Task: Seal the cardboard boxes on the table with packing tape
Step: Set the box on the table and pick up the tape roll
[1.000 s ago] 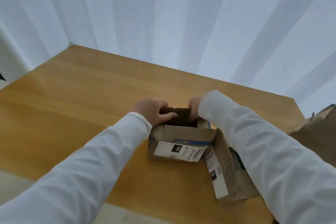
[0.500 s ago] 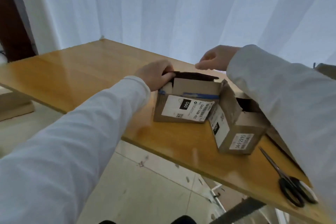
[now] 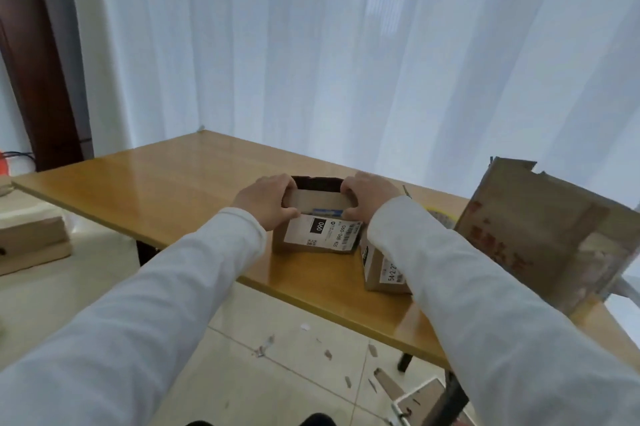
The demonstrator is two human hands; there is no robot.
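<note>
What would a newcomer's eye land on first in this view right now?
First, the two hands: the left hand and right hand grip opposite ends of the small labelled box, whose top is not yet closed, at the middle of the wooden table. Next, the large worn carton standing open at the right, with a second small box partly hidden by the right sleeve.

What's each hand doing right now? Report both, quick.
Left hand: grips the left end of the small brown cardboard box with the white shipping label.
Right hand: grips the right end of the same box.
</note>
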